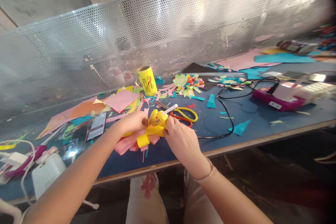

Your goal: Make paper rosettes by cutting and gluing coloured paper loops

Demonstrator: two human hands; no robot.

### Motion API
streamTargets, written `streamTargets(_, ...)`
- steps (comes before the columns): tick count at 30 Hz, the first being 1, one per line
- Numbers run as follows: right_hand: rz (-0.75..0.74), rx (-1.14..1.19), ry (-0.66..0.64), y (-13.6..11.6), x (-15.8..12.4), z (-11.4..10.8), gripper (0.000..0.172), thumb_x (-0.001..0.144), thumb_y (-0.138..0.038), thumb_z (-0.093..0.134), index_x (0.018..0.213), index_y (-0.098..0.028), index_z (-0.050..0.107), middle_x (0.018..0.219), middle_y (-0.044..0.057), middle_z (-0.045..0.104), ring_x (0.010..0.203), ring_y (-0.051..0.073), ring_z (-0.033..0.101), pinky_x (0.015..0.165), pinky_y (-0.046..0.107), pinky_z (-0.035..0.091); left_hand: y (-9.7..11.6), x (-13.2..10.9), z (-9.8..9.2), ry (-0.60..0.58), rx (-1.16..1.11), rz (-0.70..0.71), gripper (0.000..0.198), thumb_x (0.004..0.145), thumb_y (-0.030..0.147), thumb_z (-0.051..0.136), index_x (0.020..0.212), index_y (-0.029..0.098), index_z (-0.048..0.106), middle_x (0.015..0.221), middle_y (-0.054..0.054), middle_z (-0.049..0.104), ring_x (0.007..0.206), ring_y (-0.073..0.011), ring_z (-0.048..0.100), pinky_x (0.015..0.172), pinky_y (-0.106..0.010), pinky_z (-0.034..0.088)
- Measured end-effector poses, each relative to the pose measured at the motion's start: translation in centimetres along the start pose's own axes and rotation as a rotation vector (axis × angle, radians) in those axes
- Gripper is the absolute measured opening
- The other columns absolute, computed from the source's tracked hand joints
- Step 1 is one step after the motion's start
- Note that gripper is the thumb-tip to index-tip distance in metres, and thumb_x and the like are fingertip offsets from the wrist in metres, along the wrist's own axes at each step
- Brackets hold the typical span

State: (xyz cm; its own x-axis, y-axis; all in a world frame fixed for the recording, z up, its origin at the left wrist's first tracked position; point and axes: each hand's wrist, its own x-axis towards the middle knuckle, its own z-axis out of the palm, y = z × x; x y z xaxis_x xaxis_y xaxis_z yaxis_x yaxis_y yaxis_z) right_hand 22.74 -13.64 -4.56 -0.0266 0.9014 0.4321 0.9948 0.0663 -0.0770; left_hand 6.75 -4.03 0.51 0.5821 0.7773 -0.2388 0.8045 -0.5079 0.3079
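Note:
My right hand (181, 140) is closed around a yellow glue gun (158, 119) with a white glue stick poking out of its back. Its nozzle points down at a paper craft piece of yellow loops and pink strips (138, 140) lying on the blue table (199, 126). My left hand (131, 122) pinches that paper piece from the left, next to the gun. Scissors with yellow and red handles (183, 115) lie just behind my right hand. The gun's black cable (231, 122) curls away to the right.
A yellow roll (147, 80) stands at the back. Finished paper flowers (187, 84) and coloured scraps lie around. A phone (96, 126) rests at the left, a magenta power strip (273, 100) at the right. A perforated metal screen (168, 35) walls off the far side.

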Motion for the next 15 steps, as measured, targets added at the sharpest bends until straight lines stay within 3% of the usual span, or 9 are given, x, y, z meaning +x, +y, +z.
streamTargets(11,-0.003,0.118,-0.122,0.2,0.0,1.4,0.005,0.084,-0.012,0.044,0.083,-0.017,0.044,0.076,0.004,0.061,0.068,0.016,0.061,0.054,0.025,0.037,-0.4,-0.8,-0.6,-0.098,-0.142,-0.013,0.029,0.064,0.011,0.046,0.079,0.013,0.071,0.072,-0.005,0.067,0.069,-0.0189,0.056,0.061,-0.029,0.040)
streamTargets(15,-0.002,0.120,-0.130,0.3,-0.1,1.1,0.005,0.085,-0.012,0.044,0.085,-0.017,0.045,0.076,0.004,0.061,0.068,0.015,0.061,0.054,0.025,0.037,-0.9,-0.6,-0.4,-0.092,-0.189,-0.020,0.025,0.063,0.013,0.049,0.075,0.016,0.071,0.073,-0.005,0.067,0.071,-0.0196,0.056,0.062,-0.029,0.040)
